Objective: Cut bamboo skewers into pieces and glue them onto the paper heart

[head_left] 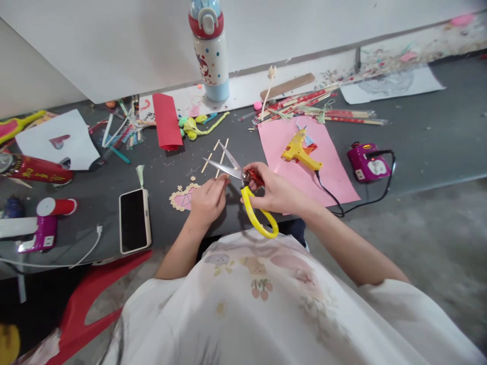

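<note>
My right hand (272, 187) grips a pair of scissors (230, 171) with yellow handles, and the blades stand apart, pointing left. Just left of the blades, my left hand (210, 197) is closed in a pinch; what its fingers hold, if anything, is too small to make out. Thin wooden sticks (210, 156) lie on the table beyond the blades, one running toward my left fingers. Partly covered by my left hand is a pink piece edged with small beige bits (182, 197), with dark lines across it.
A yellow glue gun (299, 152) rests on pink paper (323, 177), its cord running to a purple power block (369, 162). A water bottle (213, 61) stands at the back. A phone (134, 221), red card (167, 120) and red can (41, 170) lie left. Wrapped sticks (346, 116) lie behind.
</note>
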Demonstrator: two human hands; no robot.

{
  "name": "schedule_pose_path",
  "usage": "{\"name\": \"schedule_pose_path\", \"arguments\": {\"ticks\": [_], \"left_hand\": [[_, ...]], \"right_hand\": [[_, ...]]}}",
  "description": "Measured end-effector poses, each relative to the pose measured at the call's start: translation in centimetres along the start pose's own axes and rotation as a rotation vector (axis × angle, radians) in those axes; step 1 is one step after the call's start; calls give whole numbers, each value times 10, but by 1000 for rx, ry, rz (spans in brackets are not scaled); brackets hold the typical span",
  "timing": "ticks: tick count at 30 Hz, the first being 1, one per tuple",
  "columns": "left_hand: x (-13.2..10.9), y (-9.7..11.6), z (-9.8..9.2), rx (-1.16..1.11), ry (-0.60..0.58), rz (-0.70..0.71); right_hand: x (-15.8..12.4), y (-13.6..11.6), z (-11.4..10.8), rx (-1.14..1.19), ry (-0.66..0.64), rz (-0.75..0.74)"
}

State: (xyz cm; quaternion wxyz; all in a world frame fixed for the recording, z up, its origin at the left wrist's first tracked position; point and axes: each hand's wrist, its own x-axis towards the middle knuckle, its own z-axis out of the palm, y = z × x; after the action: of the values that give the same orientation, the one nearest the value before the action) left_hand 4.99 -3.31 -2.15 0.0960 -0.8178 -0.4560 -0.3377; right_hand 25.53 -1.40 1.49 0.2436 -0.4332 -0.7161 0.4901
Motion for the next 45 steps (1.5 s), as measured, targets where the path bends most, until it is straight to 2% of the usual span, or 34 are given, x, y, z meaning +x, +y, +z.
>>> {"name": "schedule_pose_path", "arguments": {"ticks": [14,20,27,30,32,35,37,45], "left_hand": [[0,2,4,-184,17,-109],[3,5,6,-219,-31,-177],[11,6,2,-153,-124,-248],[11,8,-4,-73,-18,-176],[8,10,-10,-65,48,-45],[5,15,-16,-113,21,233],[6,19,-17,-123,-19,357],[16,24,-11,-177,16,425]], "right_hand": [[-2,-8,-5,-62,-8,-38],[-2,-5,-6,-32,-10,-31],[1,12,4,44,47,34],[4,18,7,47,79,73],[7,21,7,47,97,101],[11,23,8,42,95,135],[13,24,8,26,89,145],[15,24,6,7,70,161]]}}
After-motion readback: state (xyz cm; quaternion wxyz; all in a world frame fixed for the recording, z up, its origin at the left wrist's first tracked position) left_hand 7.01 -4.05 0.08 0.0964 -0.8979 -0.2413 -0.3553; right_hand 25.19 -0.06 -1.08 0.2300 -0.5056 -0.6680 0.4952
